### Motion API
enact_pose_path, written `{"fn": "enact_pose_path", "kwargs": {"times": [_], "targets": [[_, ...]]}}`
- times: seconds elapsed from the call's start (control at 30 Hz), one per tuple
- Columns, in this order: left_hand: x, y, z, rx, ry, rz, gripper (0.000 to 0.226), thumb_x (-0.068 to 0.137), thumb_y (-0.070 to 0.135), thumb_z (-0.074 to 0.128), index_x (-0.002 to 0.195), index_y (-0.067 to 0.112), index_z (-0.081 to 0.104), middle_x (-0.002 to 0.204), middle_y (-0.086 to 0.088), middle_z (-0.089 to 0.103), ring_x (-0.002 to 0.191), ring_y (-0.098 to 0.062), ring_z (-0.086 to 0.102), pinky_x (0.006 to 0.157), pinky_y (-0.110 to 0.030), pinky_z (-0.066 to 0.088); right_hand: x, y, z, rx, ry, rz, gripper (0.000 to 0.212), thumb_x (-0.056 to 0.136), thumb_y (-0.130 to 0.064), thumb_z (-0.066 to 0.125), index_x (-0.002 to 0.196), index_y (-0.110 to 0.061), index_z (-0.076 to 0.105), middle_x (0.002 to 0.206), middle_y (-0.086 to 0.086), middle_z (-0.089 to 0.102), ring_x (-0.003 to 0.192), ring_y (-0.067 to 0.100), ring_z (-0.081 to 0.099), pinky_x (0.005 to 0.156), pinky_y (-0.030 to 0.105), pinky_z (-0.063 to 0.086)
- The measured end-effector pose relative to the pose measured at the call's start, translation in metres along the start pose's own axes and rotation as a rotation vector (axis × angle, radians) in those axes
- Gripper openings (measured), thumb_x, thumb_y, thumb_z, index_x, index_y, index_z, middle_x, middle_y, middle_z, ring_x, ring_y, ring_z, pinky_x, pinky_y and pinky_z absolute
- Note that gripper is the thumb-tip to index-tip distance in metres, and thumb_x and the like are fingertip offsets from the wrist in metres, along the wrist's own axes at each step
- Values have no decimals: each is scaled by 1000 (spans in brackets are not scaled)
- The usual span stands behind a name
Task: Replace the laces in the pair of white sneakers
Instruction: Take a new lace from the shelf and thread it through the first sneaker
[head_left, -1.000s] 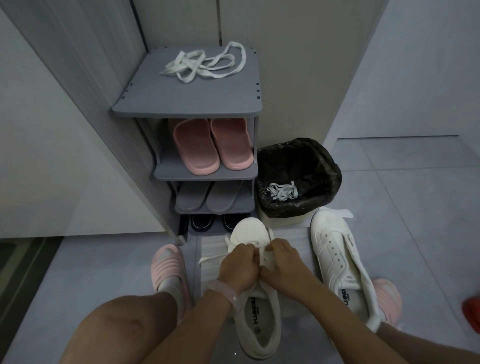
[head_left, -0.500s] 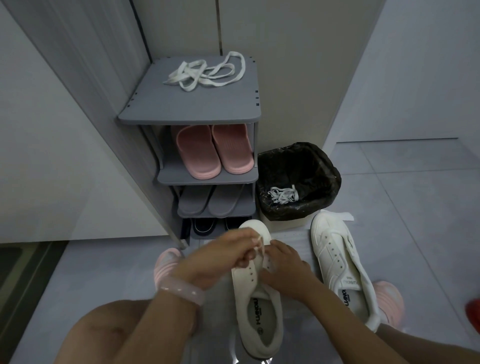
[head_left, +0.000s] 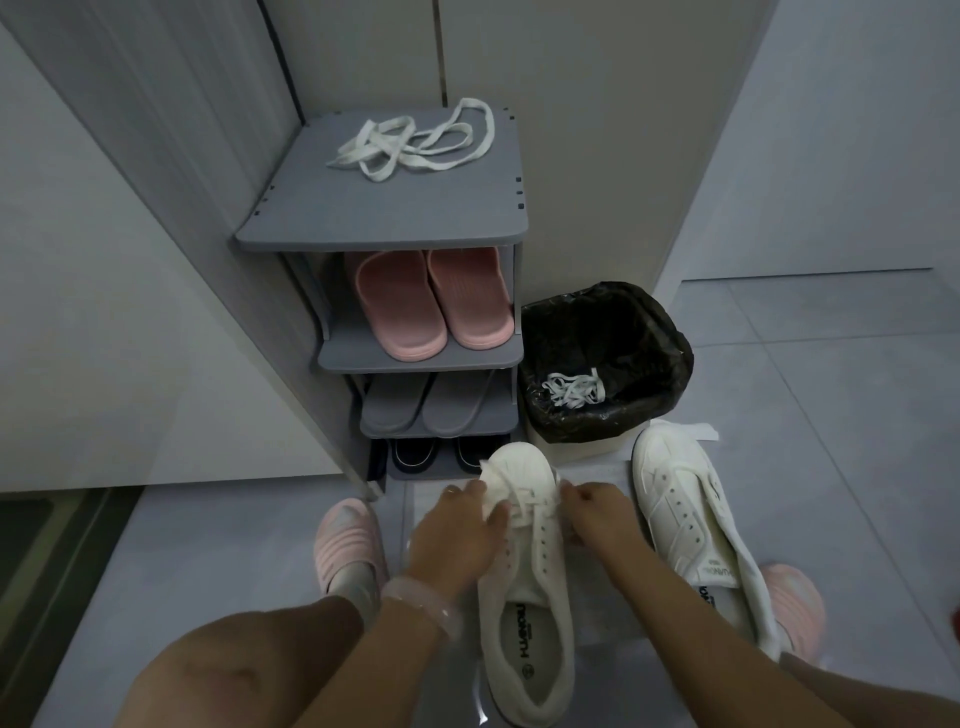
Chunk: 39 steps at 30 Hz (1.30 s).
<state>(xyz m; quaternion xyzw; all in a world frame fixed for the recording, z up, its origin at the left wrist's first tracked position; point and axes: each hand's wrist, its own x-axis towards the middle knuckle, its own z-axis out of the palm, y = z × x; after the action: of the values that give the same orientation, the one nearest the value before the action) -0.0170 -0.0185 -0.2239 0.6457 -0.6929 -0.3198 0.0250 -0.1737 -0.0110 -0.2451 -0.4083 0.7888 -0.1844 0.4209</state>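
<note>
A white sneaker (head_left: 524, 613) lies on the floor between my knees, toe pointing away. A white lace (head_left: 524, 506) crosses its front eyelets. My left hand (head_left: 460, 535) holds one end of that lace at the shoe's left side, and my right hand (head_left: 597, 519) pinches the other end on the right. The second white sneaker (head_left: 685, 509) lies to the right with bare eyelets. A loose white lace (head_left: 410, 145) is heaped on top of the grey shoe rack (head_left: 384, 223). Another bundle of laces (head_left: 574, 389) lies in the black-lined bin (head_left: 649, 322).
The rack holds pink slippers (head_left: 431, 306), grey slippers (head_left: 431, 402) and dark shoes at the bottom. My feet wear pink slippers (head_left: 348, 540) on the grey tiled floor. A cabinet side stands left of the rack, a wall behind it.
My left hand rose up and left with the lace, then came back down to the toe. Both hands now sit apart on either side of the shoe's front.
</note>
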Motion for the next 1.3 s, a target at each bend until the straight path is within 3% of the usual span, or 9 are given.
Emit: {"fn": "enact_pose_path", "kwargs": {"times": [0.13,0.3,0.5,0.57,0.7,0.87,0.97,1.07,1.3], "targets": [[-1,6,6,119,-89,57,41,92,45,43,122,19,46,117,-8,48,104,-25,53,85,-33,43,14,-8,5,76,40,56,33,89,-26,54,64,-5,58,70,11,59,74,26,58,78,35,49],[-2,9,3,165,-123,66,42,92,44,43,125,17,44,119,-9,43,103,-29,54,83,-33,44,18,-21,8,734,-17,134,14,88,-10,56,75,-9,60,67,5,55,64,16,51,58,27,45],[-5,10,2,130,-135,40,48,93,43,41,136,22,38,129,-8,38,111,-28,52,89,-32,42,2,-64,-28,1382,-176,-183,27,94,3,35,95,-11,59,56,-1,56,54,8,48,59,19,41],[-6,11,3,116,-118,19,51,93,44,41,139,23,35,133,-7,37,116,-26,49,92,-31,40,-3,-65,-42,1170,-85,-253,26,94,2,37,99,-11,59,56,1,53,46,8,42,50,19,36],[-8,10,3,110,3,35,44,93,42,45,133,22,41,127,-3,45,114,-21,50,91,-30,41,-7,-29,-52,173,226,-126,15,92,-13,46,82,-10,57,63,5,59,50,16,52,49,24,42],[-7,12,0,67,111,183,24,91,28,49,115,23,52,124,5,44,106,-16,52,82,-28,42,-13,14,-42,-550,103,-122,22,88,-18,50,106,-6,56,112,14,54,103,29,55,76,29,42],[-6,13,5,109,49,235,24,91,29,48,112,22,59,119,3,46,105,-16,53,83,-29,44,-17,8,-38,-487,140,-373,42,89,-17,52,130,-10,49,133,10,45,119,26,45,97,29,37],[-4,14,9,154,44,184,24,92,30,48,112,20,56,115,2,50,107,-20,53,83,-29,42,-22,-4,-27,-405,-98,-591,47,89,-22,57,135,-15,47,138,4,43,129,19,37,104,16,20],[2,19,18,174,18,160,18,94,19,42,103,11,55,113,-4,50,101,-25,54,78,-30,40,-21,3,-3,-366,-252,-456,80,80,-34,65,145,-13,24,149,0,19,136,23,25,110,36,29]]}}
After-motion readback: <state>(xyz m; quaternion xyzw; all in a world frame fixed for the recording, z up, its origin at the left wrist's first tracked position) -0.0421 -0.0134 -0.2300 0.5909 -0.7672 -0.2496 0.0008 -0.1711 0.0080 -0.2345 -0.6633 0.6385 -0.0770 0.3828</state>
